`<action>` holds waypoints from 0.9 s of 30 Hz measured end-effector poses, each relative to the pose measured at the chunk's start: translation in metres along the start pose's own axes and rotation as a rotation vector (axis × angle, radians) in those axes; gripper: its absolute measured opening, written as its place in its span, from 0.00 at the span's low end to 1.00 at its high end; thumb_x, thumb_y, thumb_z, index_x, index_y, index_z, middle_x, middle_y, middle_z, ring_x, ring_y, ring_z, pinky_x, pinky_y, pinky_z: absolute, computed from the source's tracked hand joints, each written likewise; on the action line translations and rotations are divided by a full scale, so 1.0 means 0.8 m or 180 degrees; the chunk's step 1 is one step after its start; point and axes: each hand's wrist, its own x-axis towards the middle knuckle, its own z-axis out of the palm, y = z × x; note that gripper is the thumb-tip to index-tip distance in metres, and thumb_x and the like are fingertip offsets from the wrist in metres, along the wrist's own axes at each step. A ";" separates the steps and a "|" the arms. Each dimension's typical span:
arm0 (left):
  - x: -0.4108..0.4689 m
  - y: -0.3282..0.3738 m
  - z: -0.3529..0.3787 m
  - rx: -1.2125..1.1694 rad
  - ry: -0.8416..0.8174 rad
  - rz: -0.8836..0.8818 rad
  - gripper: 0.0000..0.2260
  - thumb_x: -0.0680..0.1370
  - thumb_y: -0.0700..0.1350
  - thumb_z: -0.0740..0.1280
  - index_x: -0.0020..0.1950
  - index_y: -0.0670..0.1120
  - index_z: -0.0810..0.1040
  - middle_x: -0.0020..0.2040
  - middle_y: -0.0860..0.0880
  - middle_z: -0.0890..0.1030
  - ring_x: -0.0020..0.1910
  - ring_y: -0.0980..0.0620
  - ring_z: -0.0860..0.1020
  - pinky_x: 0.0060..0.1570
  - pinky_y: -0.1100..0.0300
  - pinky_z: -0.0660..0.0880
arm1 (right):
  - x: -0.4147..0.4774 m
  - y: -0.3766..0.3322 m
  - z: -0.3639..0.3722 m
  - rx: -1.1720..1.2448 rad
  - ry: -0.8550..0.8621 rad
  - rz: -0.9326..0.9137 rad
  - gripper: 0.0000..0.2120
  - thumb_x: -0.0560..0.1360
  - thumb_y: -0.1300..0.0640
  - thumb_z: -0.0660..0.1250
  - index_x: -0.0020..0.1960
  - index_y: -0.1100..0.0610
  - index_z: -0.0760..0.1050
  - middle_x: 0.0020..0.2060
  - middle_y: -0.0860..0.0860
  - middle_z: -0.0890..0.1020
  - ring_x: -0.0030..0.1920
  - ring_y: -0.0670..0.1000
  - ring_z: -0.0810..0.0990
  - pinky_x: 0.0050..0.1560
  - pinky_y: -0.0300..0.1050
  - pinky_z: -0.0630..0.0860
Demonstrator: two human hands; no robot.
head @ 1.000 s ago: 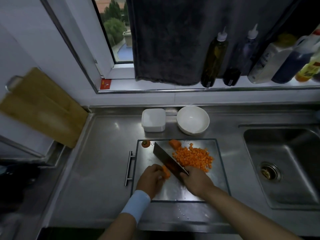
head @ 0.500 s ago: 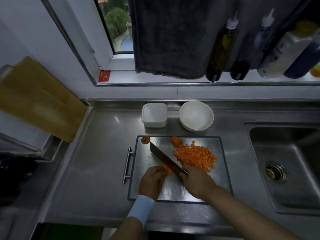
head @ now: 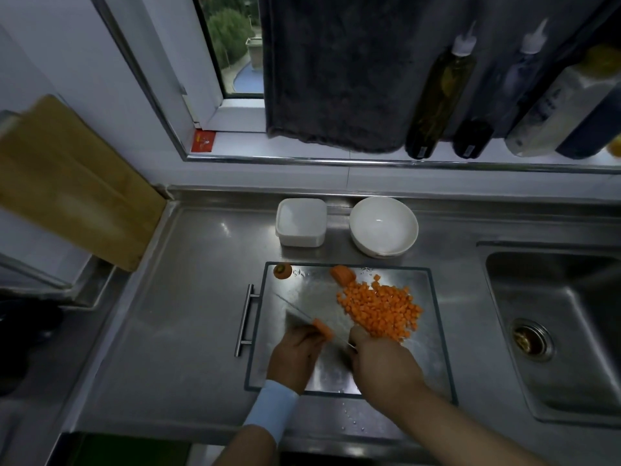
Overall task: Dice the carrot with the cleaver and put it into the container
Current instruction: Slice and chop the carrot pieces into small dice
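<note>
Cleaver [head: 297, 312] at carrot piece [head: 323, 331], diced heap [head: 381, 311] nearby

We look down on a stainless steel surface [head: 188, 331] that runs along a white wall [head: 67, 45]. To our right a steel sink [head: 571, 358] is sunk into it, with a drain [head: 531, 339] at the bottom. Above, a metal-edged sill [head: 302, 148] carries a row of bottles [head: 440, 95] and a small red card [head: 203, 142]. A dark towel [head: 336, 68] hangs beside the open strip of window [head: 232, 45], where we glimpse green trees. On our left a wooden board [head: 74, 190] leans against the wall. The light is dim and cool.
</note>
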 end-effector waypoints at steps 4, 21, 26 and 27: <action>0.002 0.002 -0.003 -0.0094 -0.0082 -0.0086 0.09 0.74 0.43 0.68 0.52 0.47 0.82 0.51 0.48 0.82 0.51 0.52 0.76 0.50 0.62 0.75 | -0.014 -0.010 0.000 -0.0203 -0.0056 0.0077 0.12 0.79 0.62 0.57 0.60 0.51 0.67 0.47 0.54 0.81 0.46 0.56 0.80 0.40 0.45 0.67; 0.003 -0.002 0.000 -0.0123 -0.0213 -0.0194 0.07 0.75 0.43 0.69 0.50 0.45 0.83 0.49 0.49 0.82 0.49 0.52 0.79 0.50 0.60 0.76 | -0.006 -0.007 -0.016 -0.0049 -0.0200 0.0147 0.11 0.77 0.63 0.60 0.58 0.54 0.71 0.48 0.53 0.82 0.41 0.53 0.76 0.38 0.43 0.68; 0.003 -0.003 0.001 -0.0166 -0.0208 -0.0243 0.06 0.75 0.44 0.68 0.49 0.45 0.83 0.49 0.49 0.81 0.50 0.53 0.77 0.50 0.63 0.75 | 0.007 -0.004 -0.013 0.0039 -0.0331 0.0196 0.10 0.77 0.62 0.62 0.57 0.54 0.73 0.47 0.52 0.81 0.46 0.53 0.80 0.41 0.43 0.71; 0.003 -0.005 0.001 -0.0165 -0.0215 -0.0255 0.06 0.75 0.44 0.68 0.49 0.46 0.83 0.49 0.50 0.81 0.50 0.54 0.77 0.50 0.63 0.75 | 0.008 -0.002 -0.011 0.0046 -0.0338 0.0200 0.09 0.77 0.62 0.62 0.56 0.54 0.73 0.48 0.52 0.81 0.46 0.52 0.80 0.41 0.42 0.71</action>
